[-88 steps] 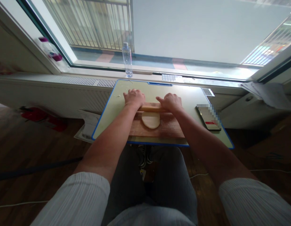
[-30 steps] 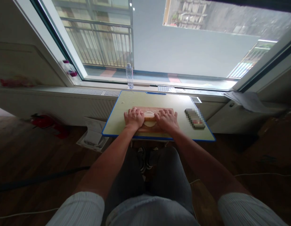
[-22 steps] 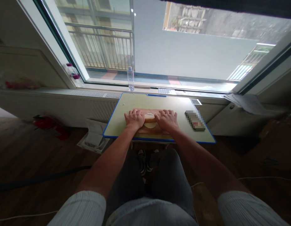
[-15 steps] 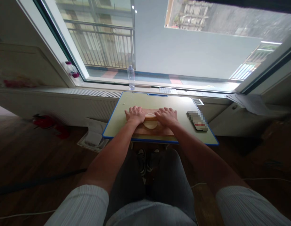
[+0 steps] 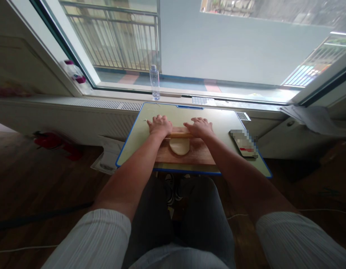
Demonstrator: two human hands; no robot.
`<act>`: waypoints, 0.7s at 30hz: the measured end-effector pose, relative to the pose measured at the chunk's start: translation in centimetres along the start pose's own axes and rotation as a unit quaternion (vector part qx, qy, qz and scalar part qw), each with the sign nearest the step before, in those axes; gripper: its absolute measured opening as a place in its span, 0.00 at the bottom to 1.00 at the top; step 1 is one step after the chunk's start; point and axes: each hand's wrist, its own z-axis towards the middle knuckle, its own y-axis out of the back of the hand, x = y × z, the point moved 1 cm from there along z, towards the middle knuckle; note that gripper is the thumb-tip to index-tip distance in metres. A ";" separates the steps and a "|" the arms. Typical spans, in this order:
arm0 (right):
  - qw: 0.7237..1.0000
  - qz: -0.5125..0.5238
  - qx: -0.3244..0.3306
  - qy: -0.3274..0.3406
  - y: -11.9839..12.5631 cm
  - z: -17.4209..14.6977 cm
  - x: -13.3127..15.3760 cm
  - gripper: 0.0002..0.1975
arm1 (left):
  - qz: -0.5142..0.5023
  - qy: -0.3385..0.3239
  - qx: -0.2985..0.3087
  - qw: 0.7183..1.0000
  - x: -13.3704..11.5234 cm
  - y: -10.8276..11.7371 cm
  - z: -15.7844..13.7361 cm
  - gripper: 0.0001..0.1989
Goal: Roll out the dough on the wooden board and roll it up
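Note:
A wooden rolling pin (image 5: 179,135) lies crosswise at the far edge of a flat, pale piece of dough (image 5: 179,147). Under both is a wooden board (image 5: 165,157). My left hand (image 5: 160,126) rests its palm on the pin's left end, fingers spread forward beyond it. On the right end lies the palm of my right hand (image 5: 200,127), its fingers likewise stretched out and apart. Neither hand's fingers wrap around the pin. Both palms cover the pin's ends.
The board sits on a small blue-edged table (image 5: 136,144). A phone-like item (image 5: 244,144), partly pixelated, lies at its right. A clear bottle (image 5: 154,83) stands on the windowsill behind. Papers (image 5: 108,155) are at the lower left, near a red fire extinguisher (image 5: 56,144).
Both hands have pushed the rolling pin forward, from across the dough to its far edge. More of the dough shows on the near side. The camera view has also shifted slightly.

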 end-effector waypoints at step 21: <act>0.999 0.021 -0.045 -0.015 0.0 0.8 0.0 0.33 | 0.008 -0.010 -0.042 0.999 -0.3 -0.2 1.7 0.26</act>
